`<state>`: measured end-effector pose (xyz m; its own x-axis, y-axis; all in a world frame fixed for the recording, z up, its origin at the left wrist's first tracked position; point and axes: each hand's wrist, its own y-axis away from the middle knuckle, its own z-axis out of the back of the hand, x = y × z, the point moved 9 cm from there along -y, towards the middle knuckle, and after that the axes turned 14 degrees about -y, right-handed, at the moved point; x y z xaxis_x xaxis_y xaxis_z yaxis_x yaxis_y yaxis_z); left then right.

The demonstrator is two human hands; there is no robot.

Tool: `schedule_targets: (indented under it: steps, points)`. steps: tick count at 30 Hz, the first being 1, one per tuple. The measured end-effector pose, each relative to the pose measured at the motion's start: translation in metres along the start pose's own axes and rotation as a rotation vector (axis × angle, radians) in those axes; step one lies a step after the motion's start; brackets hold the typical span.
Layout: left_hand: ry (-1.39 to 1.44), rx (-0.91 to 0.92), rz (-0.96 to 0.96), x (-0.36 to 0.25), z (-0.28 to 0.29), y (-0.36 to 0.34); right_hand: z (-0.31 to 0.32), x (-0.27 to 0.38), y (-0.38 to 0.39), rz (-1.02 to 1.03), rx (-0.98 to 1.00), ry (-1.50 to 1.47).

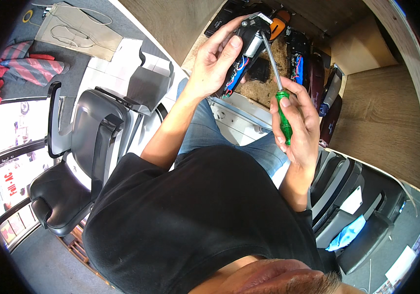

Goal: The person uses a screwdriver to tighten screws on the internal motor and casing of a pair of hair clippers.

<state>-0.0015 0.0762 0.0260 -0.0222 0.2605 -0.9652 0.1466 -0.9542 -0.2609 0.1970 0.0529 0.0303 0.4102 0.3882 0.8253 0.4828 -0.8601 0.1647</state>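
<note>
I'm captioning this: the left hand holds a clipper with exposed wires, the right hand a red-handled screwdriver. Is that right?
Not quite: in the head view, the screwdriver has a green handle, not a red one. The left hand does hold a clipper with exposed wires, and the right hand the screwdriver.

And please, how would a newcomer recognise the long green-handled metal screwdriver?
Find the brown wooden box-shaped cabinet at upper right. In front of it, the right hand holds the screwdriver. Its bright green handle sets it apart from the black elongated clipper in the left hand.
</note>
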Motion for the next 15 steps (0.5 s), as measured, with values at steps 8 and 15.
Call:
schedule_targets:
  steps: [8, 15]
  points:
    - [0.017, -0.008, 0.027, 0.0007, -0.0007, -0.0004, 0.0054, -0.0052, -0.0057, 0.051, 0.007, 0.004]
    - [0.090, 0.020, 0.082, 0.0057, -0.0006, -0.0001, 0.0049, -0.0011, -0.0044, 0.115, 0.028, 0.114]
